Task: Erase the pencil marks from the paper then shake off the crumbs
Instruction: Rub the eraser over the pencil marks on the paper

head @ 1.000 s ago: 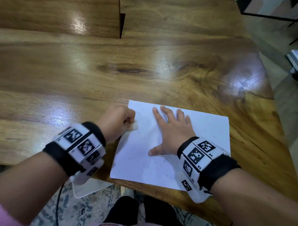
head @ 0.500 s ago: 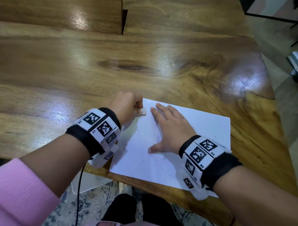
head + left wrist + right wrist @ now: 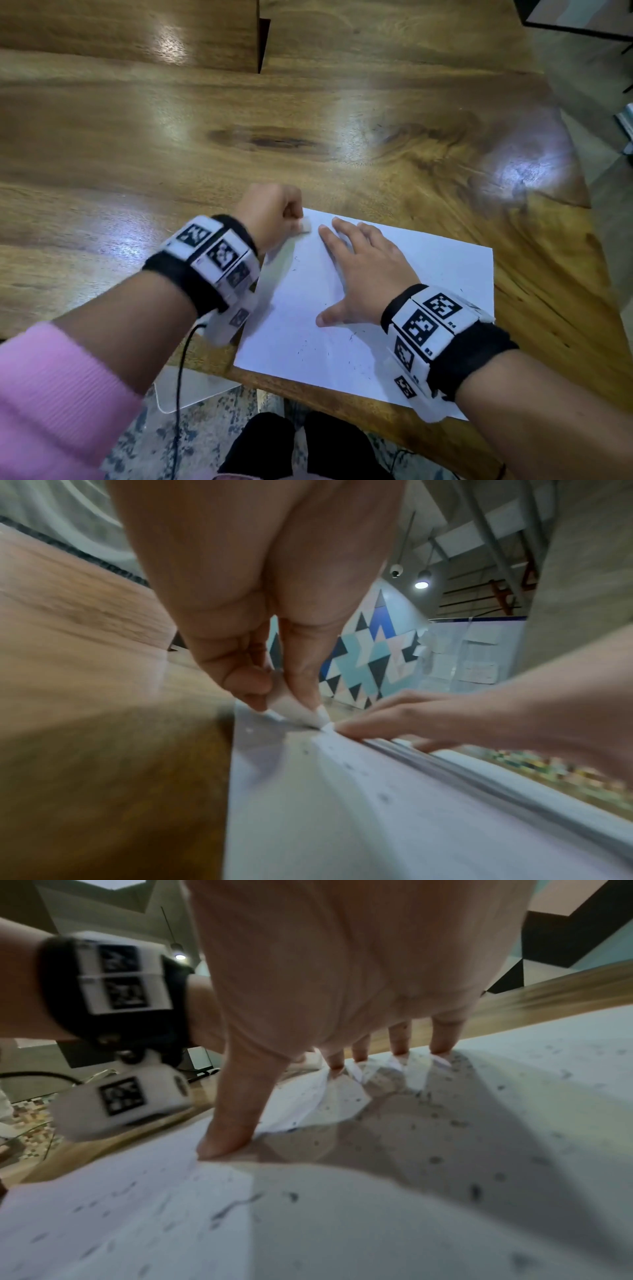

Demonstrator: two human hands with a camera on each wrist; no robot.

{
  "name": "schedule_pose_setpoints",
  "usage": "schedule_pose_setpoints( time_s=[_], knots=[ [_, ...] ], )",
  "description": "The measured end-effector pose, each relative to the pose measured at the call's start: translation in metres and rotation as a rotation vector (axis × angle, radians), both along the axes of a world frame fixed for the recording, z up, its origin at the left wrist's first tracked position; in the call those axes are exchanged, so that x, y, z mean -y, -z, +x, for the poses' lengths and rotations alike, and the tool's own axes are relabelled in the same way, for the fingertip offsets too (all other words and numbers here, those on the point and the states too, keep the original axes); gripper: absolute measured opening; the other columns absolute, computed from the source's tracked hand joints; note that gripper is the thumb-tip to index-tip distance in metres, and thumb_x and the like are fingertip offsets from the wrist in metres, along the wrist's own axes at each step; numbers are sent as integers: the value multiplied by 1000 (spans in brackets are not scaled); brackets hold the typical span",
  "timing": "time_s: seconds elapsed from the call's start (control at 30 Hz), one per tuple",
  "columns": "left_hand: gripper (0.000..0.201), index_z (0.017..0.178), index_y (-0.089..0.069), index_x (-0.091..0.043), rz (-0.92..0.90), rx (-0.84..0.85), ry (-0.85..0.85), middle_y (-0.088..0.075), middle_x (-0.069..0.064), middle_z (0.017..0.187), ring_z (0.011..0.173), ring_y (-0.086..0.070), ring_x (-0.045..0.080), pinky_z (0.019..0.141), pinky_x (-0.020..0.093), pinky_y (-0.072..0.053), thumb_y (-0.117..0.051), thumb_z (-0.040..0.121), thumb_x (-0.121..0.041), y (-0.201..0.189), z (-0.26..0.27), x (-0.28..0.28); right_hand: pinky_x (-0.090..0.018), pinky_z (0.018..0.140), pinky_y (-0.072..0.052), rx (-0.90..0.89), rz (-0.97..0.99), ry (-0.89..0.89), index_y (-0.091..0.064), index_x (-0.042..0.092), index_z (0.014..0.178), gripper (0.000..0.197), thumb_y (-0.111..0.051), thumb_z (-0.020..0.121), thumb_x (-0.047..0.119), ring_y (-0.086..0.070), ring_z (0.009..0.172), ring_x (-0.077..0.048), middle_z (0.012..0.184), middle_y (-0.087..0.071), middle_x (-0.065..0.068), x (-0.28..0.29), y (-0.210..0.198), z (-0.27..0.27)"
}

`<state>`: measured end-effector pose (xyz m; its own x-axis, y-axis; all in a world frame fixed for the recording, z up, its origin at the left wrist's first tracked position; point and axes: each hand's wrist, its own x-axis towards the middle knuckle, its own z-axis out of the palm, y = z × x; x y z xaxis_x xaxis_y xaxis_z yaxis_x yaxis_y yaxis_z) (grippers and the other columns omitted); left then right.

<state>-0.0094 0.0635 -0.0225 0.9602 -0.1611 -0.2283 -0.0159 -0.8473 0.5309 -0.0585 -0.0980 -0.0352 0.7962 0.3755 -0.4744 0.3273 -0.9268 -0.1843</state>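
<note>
A pink sleeve is seen at the lower left, on the left forearm; both wrists are wrapped in black bands carrying white marker blocks. The white paper is laid at the near edge of the wooden table, its near right corner projecting slightly past that edge. Dark eraser crumbs are scattered over the near half of the sheet and around the right palm. The right hand is spread flat, palm down, on the middle of the paper; thumb and fingertips are pressed against the sheet, as shown in the right wrist view. Further out, at the far left corner of the paper, the left hand is curled, and a small white eraser is pinched between thumb and fingers. In the left wrist view the eraser is in contact with the sheet, just beside the right index fingertip; motion blur makes the exact contact point uncertain. Beyond the hands, bare tabletop with bright glare patches is recorded.
</note>
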Motion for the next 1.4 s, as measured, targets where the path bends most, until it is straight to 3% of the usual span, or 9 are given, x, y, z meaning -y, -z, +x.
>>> schedule_pose_setpoints(
  time_s=[0.23,0.37,0.47,0.7,0.9,0.97,1.07,1.3,1.4],
  knots=[
    [26,58,-52,-19,7,-148,147,-56,4,66,63,-47,18,54,19,-33,-69,76,-19,0,-61,-24,-37,117,-3,-3,14,10,11,32,149,124,-71,63,66,9,145,-21,157,14,12,1,2,-1],
    [13,74,-63,-12,-28,-101,48,-54,-4,64,60,-46,11,53,19,-34,-72,75,-21,1,-36,-17,-37,117,-4,3,18,9,10,32,149,124,-71,62,66,9,145,-21,157,13,12,0,2,-1],
    [13,79,-63,-9,13,-42,16,-55,1,68,68,-52,19,59,24,-35,-71,76,-18,3,-12,-8,-37,116,-4,1,10,8,11,32,149,125,-70,62,68,8,145,-21,157,13,12,0,2,-1],
    [14,68,-62,-15,-17,-152,185,-65,4,72,68,-55,18,56,21,-36,-70,75,-22,0,-64,-22,-37,116,-1,-8,5,5,12,31,149,124,-70,63,67,11,145,-21,157,15,12,0,2,-1],
    [9,78,-64,-8,1,10,117,-57,3,71,69,-52,20,62,23,-32,-70,76,-15,9,-19,-3,-37,117,-1,-16,-9,6,14,32,149,125,-70,64,67,11,145,-21,157,16,12,0,1,0],
    [14,68,-60,-12,8,4,174,-48,-6,61,58,-46,14,53,22,-31,-70,76,-18,10,-40,-12,-37,117,-1,-10,-9,5,14,31,149,125,-70,64,67,11,145,-21,157,17,12,0,2,0],
    [21,62,-58,-10,-11,-53,313,-43,-10,60,60,-44,13,53,11,-27,-72,74,-22,12,-79,-29,-38,117,1,-12,-4,5,15,31,149,125,-69,64,67,13,145,-21,157,18,11,0,3,0],
    [14,82,-66,-7,-2,16,139,-58,2,75,68,-49,15,61,22,-31,-70,76,-20,5,-21,2,-37,116,0,-1,5,6,14,32,149,124,-70,64,67,11,145,-22,157,17,11,1,4,-1],
    [10,76,-64,-8,18,-11,170,-57,3,73,70,-49,19,55,26,-28,-68,77,-18,7,-34,-2,-37,116,-1,2,8,4,14,31,149,125,-70,63,68,11,145,-22,157,17,12,1,5,0]
  ],
)
